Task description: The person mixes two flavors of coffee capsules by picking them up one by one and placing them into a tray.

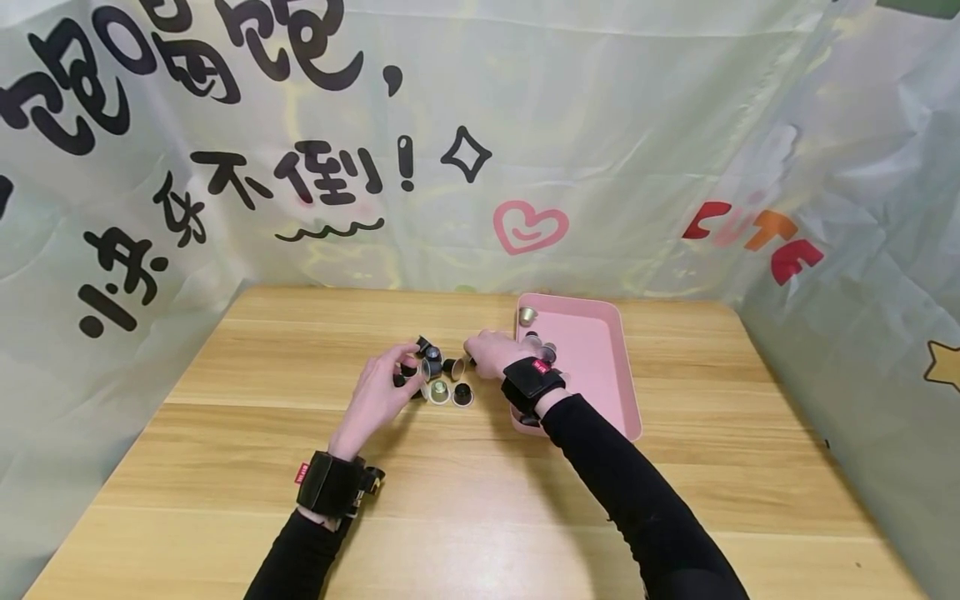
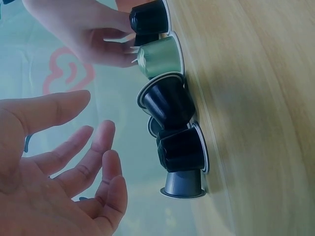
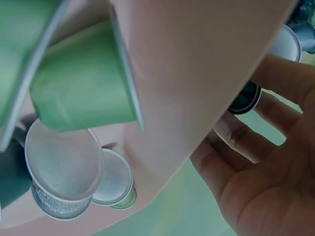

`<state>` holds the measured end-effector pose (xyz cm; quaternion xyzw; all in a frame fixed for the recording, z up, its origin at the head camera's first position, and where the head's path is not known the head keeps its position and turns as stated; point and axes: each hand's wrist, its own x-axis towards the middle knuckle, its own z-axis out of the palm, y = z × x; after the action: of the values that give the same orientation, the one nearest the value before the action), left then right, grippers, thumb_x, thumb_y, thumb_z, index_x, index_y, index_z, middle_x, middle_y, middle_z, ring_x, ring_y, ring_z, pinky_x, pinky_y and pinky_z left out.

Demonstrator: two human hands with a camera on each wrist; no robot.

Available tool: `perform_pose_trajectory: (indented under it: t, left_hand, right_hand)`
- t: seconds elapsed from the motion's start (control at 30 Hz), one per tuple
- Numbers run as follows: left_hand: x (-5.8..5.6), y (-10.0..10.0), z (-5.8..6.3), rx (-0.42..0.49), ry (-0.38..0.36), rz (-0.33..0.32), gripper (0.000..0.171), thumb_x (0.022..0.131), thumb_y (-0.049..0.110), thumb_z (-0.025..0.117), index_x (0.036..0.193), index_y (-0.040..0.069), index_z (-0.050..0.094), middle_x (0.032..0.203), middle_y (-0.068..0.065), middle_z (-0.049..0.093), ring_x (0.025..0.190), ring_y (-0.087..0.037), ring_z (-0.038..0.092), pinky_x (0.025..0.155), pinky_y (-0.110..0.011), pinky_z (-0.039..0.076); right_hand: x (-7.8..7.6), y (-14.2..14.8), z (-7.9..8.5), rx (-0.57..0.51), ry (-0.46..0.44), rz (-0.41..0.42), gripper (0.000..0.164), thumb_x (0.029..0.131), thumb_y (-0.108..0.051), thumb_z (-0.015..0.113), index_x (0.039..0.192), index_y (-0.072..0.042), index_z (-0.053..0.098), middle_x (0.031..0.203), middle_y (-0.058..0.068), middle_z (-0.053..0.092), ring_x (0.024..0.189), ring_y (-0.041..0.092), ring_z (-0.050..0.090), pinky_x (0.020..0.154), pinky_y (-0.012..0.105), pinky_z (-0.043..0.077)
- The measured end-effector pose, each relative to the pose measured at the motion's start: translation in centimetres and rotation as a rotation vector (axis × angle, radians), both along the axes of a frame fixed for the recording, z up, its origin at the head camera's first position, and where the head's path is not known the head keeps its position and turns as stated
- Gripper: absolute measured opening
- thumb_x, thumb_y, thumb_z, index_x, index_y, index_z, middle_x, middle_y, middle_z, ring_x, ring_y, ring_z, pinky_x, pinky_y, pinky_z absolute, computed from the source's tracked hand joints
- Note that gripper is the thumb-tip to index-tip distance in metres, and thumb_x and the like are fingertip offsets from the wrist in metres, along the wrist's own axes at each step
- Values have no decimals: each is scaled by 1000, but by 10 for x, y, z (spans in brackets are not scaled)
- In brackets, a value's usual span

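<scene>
Several coffee capsules stand and lie in a loose cluster on the wooden table, among them a light green capsule [image 1: 439, 392] and a black capsule [image 1: 462, 394]. My left hand [image 1: 381, 392] is at the cluster's left side; in the left wrist view its fingers are spread apart, with nothing held, facing a tilted dark capsule [image 2: 170, 102]. At the right side of the cluster, my right hand [image 1: 497, 353] reaches over the pink tray's left edge. Its thumb and fingers pinch a black capsule [image 3: 247, 98], partly hidden behind the tray wall in the right wrist view.
The pink tray [image 1: 600, 367] sits right of the cluster and holds several capsules, including a gold-toned one [image 1: 527, 316] in its far left corner and a green one [image 3: 83, 78]. A printed cloth [image 1: 600, 167] hangs behind the wooden table [image 1: 450, 517].
</scene>
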<state>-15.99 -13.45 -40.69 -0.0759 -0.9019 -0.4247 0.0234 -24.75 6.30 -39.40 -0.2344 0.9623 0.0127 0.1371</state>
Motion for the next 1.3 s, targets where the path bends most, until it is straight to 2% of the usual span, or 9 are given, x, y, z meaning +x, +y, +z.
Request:
perform_pose_trajectory:
  t: [0.23, 0.4, 0.47, 0.57, 0.7, 0.87, 1.1, 1.2, 1.3]
  left_hand:
    - [-1, 0, -1, 4, 12, -3, 54, 91, 13, 71, 141, 3, 53, 125, -18, 68, 118, -41, 57, 106, -58, 40]
    - [0, -1, -2, 5, 10, -7, 53, 91, 13, 70, 141, 4, 53, 125, -18, 67, 119, -41, 57, 106, -59, 41]
    - [1, -1, -1, 5, 7, -7, 53, 92, 13, 70, 142, 4, 53, 126, -18, 67, 119, -41, 56, 106, -60, 40]
    - [1, -1, -1, 7, 8, -8, 53, 92, 13, 70, 141, 4, 53, 126, -19, 67, 118, -42, 56, 106, -60, 39]
    - [1, -1, -1, 11, 8, -15, 53, 92, 13, 70, 141, 3, 53, 126, -20, 67, 117, -42, 56, 105, -60, 39]
    - [1, 0, -1, 9, 8, -13, 53, 91, 13, 70, 141, 3, 53, 126, -19, 67, 118, -41, 56, 106, -59, 40]
    - [0, 1, -1, -8, 11, -3, 53, 91, 13, 69, 141, 3, 53, 125, -19, 68, 117, -41, 58, 106, -58, 41]
    - [0, 1, -1, -11, 7, -3, 53, 92, 13, 69, 141, 4, 53, 125, -18, 67, 118, -41, 58, 106, -58, 40]
    - [1, 1, -1, -12, 6, -2, 52, 92, 14, 69, 141, 4, 53, 125, -17, 68, 117, -40, 58, 107, -58, 39]
  right_hand:
    - [-1, 5, 5, -105, 2, 34, 5, 91, -2, 64, 90, -7, 66, 87, 4, 60, 82, 21, 53, 73, 32, 42]
    - [-1, 12, 6, -217, 42, 99, 19, 91, -6, 66, 75, -9, 56, 70, -1, 43, 70, 16, 44, 65, 27, 36]
    - [1, 15, 9, -251, 49, 102, 19, 91, -8, 66, 76, -9, 56, 70, 0, 46, 70, 17, 45, 65, 28, 37]
    - [7, 21, 19, -280, 65, 88, 6, 91, -10, 64, 86, -8, 65, 80, 3, 62, 76, 17, 54, 70, 30, 45]
    - [14, 29, 32, -333, 76, 71, 13, 93, -13, 62, 100, -6, 70, 96, 7, 72, 84, 18, 61, 77, 33, 52]
    - [19, 40, 38, -412, 94, 57, 11, 94, -13, 61, 98, -6, 69, 92, 5, 69, 82, 17, 57, 76, 30, 50]
    - [24, 53, 42, -445, 114, 39, 13, 96, -15, 61, 102, -8, 70, 94, 6, 71, 83, 16, 61, 80, 32, 54]
    - [25, 58, 43, -466, 106, 40, 10, 97, -13, 60, 97, -9, 69, 85, 1, 63, 75, 13, 56, 73, 27, 49]
    - [25, 63, 44, -491, 94, 40, 13, 96, -10, 56, 86, -6, 62, 74, -1, 45, 66, 12, 42, 65, 25, 39]
